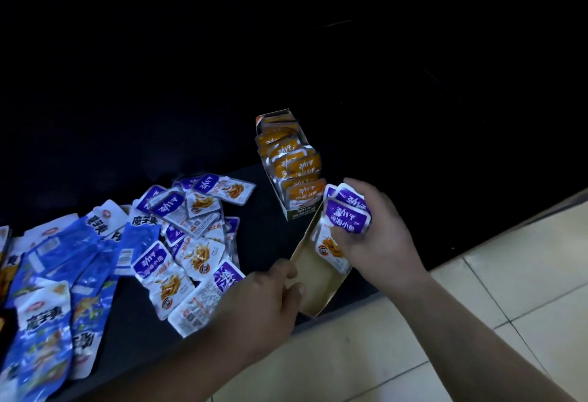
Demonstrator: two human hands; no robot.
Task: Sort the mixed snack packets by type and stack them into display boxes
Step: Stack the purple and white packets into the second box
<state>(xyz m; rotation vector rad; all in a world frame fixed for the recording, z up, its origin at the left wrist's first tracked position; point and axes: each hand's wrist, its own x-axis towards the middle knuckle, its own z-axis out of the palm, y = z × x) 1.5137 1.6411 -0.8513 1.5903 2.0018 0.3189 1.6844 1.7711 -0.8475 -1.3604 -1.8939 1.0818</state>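
Head view.

A: What has the right hand (378, 239) got?

B: A small bunch of purple packets (346, 215). Its fingers are curled round them from the right, and 2 purple tops show above the fingertips. The bunch stands upright at the far end of the open box (313, 277), with the lower part of a packet down inside it.

A: And the left hand (264, 300)?

B: It is at the near end of that same box. The fingers are bent, and thumb and fingertips pinch the box's left wall. The picture is a little blurred there, so I cannot tell more of the grip.

A: Where does the open box lie?

B: On the edge of the dark mat (286, 67), its near corner reaching over the pale tiled floor (477, 322). Most of its brown bottom is bare.

A: Any other box?

B: 1 more, the far box (300, 212), just beyond the open one and nearly touching it. It holds a row of orange packets (299, 166) standing on edge, 1 behind another.

A: The unsorted packets?

B: To the left on the mat. A loose pile of purple packets (191, 242) lies next to the left hand, some face up and some face down. Further left are the longer blue packets (63, 258), overlapping one another out to the picture's edge.
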